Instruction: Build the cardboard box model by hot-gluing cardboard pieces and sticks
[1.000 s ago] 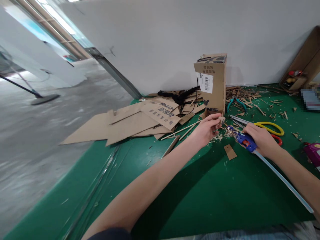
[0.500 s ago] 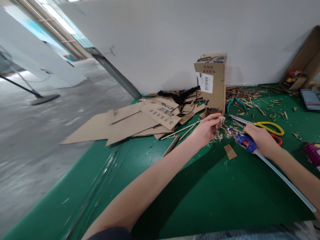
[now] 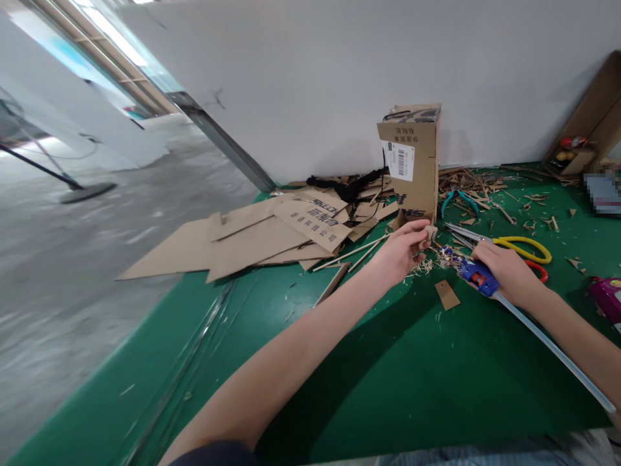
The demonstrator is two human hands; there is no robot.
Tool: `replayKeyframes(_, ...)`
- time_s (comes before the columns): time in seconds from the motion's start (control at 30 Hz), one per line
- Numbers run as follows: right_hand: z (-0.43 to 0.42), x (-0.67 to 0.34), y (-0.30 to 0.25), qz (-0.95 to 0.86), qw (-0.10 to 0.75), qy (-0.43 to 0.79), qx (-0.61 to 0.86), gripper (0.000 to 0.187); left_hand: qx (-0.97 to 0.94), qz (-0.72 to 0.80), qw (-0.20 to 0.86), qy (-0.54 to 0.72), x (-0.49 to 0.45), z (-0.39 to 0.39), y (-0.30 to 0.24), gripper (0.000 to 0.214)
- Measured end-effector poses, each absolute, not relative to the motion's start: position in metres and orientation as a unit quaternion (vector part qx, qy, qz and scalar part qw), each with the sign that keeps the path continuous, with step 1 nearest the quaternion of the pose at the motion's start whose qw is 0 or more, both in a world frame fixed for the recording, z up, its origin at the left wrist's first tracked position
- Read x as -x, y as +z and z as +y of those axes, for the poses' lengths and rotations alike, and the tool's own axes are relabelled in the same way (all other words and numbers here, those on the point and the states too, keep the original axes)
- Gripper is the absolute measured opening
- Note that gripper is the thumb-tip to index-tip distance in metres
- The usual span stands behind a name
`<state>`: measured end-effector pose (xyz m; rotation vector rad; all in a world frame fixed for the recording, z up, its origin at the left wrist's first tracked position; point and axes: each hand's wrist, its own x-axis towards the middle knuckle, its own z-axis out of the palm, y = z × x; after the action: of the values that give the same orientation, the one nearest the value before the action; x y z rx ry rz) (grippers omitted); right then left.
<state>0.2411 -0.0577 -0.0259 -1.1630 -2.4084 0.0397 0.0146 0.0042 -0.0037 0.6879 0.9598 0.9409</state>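
Note:
My left hand point(image 3: 406, 249) pinches a small piece of cardboard point(image 3: 431, 232) between thumb and fingers. Wrapped around a blue hot glue gun point(image 3: 480, 277) is my right hand point(image 3: 504, 268); a long translucent glue stick point(image 3: 553, 349) juts from its back end. The gun's tip points at the cardboard piece and lies close to it; whether they touch I cannot tell. Just below, a small cardboard rectangle with a hole point(image 3: 447, 295) lies on the green table point(image 3: 427, 388). Scissors with yellow and red handles point(image 3: 524, 246) lie partly behind my right hand.
A tall cardboard box point(image 3: 417, 168) stands against the wall. Flat cardboard sheets point(image 3: 252, 243) overlap the table's left edge. Teal-handled pliers point(image 3: 459, 202) and cardboard scraps point(image 3: 485, 184) lie behind my hands. A purple object point(image 3: 606, 299) sits at the right edge.

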Motion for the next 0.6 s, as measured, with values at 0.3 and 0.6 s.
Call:
replayKeyframes(0.3, -0.0576, -0.2418, -0.0235, -0.877, 0.223, 0.012, 0.426, 0.014, -0.307, 0.436, 0.733, 0.423, -0.0154, 0.0033, -0.0019, 0.019)
replayKeyframes(0.6, -0.0548, -0.2431, -0.0305, -0.878, 0.243, -0.021, 0.412, 0.016, -0.303, 0.43, 0.737, 0.425, -0.0148, 0.0048, -0.0044, 0.02)
